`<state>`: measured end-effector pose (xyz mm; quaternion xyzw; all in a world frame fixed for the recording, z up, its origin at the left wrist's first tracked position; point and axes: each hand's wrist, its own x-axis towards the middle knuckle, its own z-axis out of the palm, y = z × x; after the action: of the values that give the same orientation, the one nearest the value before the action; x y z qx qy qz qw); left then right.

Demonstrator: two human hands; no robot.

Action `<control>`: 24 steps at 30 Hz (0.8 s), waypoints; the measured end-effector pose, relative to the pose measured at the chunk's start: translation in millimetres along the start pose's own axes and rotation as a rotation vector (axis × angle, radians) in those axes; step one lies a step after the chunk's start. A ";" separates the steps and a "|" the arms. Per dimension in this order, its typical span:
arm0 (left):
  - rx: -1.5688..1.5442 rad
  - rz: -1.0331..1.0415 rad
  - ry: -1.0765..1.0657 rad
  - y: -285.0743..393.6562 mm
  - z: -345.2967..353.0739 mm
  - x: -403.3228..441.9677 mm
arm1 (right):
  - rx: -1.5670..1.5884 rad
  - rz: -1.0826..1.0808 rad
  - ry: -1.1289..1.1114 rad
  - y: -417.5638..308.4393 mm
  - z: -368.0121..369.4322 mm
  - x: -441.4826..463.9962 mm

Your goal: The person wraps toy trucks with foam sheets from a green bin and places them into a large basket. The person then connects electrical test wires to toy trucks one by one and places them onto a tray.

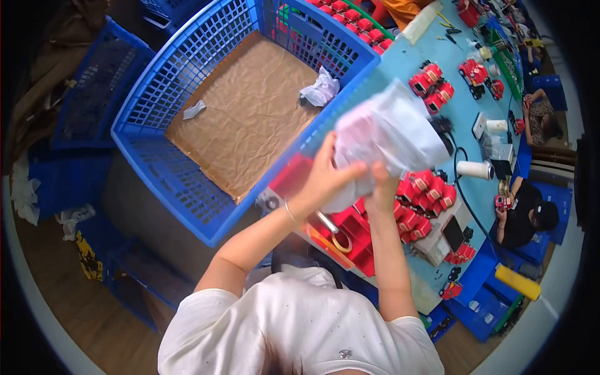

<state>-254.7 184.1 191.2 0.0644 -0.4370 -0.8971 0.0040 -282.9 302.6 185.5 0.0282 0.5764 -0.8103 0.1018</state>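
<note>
Both my hands are round a bundle wrapped in thin white material, with something reddish showing faintly through it. My left hand grips its left side, thumb pointing right. Under its lower edge is my right hand, its fingers partly hidden by the wrap. The bundle is held over the blue-green table, just right of a large blue crate. In that crate lie a brown paper sheet, a crumpled white wrapped piece and a small white scrap.
Red toy trucks are grouped beyond my right hand, with more trucks farther up the table. A black cable, a white cylinder and a phone lie to the right. A co-worker sits at the far right.
</note>
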 end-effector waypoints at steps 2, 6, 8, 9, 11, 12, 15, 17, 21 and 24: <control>0.041 0.088 0.207 4.4 -47.1 53.5 | -0.105 0.023 -0.068 28.6 34.3 61.8; 0.212 0.103 0.309 -21.9 -173.2 141.6 | -0.458 -0.026 -0.138 86.6 39.3 134.8; 0.261 0.095 0.352 -58.1 -238.7 159.9 | -0.700 -0.047 -0.101 85.1 26.6 151.2; 0.301 0.001 0.398 -74.1 -268.8 164.8 | -0.819 -0.022 -0.053 69.5 12.6 144.3; 0.415 -0.161 0.497 -120.9 -324.0 170.8 | -0.999 -0.063 0.154 59.0 -35.6 130.7; 0.492 -0.232 0.554 -150.6 -346.5 167.7 | -1.058 -0.041 0.278 53.0 -61.3 121.9; 0.392 -0.320 0.608 -246.2 -392.3 166.8 | -1.220 -0.076 0.523 36.9 -134.3 93.9; 0.303 -0.327 0.600 -282.2 -391.3 180.2 | -1.685 -0.042 0.630 25.6 -172.9 74.9; 0.124 -0.314 0.596 -347.1 -393.6 204.5 | -1.286 0.225 0.834 34.7 -276.5 41.4; 0.118 -0.297 0.597 -372.8 -401.9 213.8 | -1.569 0.262 0.782 41.3 -276.3 37.5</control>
<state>-400.5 86.1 -370.3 0.3873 -0.4536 -0.8027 -0.0025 -331.3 544.3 48.8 0.2908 0.9518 -0.0958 -0.0203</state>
